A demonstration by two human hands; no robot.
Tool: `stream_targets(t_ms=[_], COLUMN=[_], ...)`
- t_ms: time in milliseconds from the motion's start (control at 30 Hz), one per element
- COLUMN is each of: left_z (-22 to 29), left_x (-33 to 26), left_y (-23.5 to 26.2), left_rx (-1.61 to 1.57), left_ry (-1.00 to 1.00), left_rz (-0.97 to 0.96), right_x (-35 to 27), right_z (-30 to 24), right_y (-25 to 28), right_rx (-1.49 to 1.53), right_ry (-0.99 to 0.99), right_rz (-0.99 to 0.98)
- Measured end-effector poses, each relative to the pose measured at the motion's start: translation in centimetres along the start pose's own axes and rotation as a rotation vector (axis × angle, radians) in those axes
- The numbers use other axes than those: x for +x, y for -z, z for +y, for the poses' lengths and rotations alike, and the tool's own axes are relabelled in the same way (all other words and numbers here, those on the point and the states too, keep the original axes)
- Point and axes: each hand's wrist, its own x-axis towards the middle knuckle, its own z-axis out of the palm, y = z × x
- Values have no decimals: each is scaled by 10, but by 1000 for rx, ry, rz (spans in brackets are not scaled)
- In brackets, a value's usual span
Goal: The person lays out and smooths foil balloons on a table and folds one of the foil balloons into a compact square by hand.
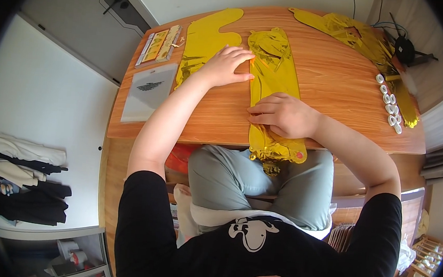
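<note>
Middle gold foil [279, 83] overhangs the near edge of the surface [339, 95]. Our hands are apart: left hand [226, 67] at its left edge, right hand [289, 116] nearer; grip unclear. We're probably smoothing; next calls for even pressure.

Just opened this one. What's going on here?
Two bare hands are working at a long gold foil piece on a wooden table. The left hand is at its left edge, thumb and fingers apart; the right hand lies over it closer to the body. The foil's near end hangs past the table edge. Another gold foil shape lies flat to the left, and small white rings sit to the right.
</note>
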Motion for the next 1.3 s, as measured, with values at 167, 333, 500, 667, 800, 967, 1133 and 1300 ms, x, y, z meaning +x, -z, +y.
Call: stream_targets(t_ms=[167, 333, 500, 667, 800, 967, 1133, 1300], left_z=[-6, 0, -1, 3, 14, 59, 55, 61], left_x=[3, 9, 13, 16, 18, 7, 3, 3], left_y=[1, 7, 11, 15, 22, 0, -21, -22], left_rx=[-35, -190, -116, -67, -64, -348, -210, -95], left_ry=[5, 211, 206, 231, 39, -142, -242, -239], left_rz=[-38, -109, -118, -122, -5, -108, -103, -111], right_x=[1, 0, 0, 0, 1, -2, 3, 4], right_z=[-3, -3, -2, 2, 2, 3, -3, -14], right_y=[1, 2, -2, -4, -4, -6, -2, 9], right_rx=[-9, -55, -20, 13, 22, 31, -55, -312], right_ry=[-5, -8, -11, -11, -1, -10, 47, 228], right_rz=[2, -10, -65, -85, -84, -53, -4, 27])
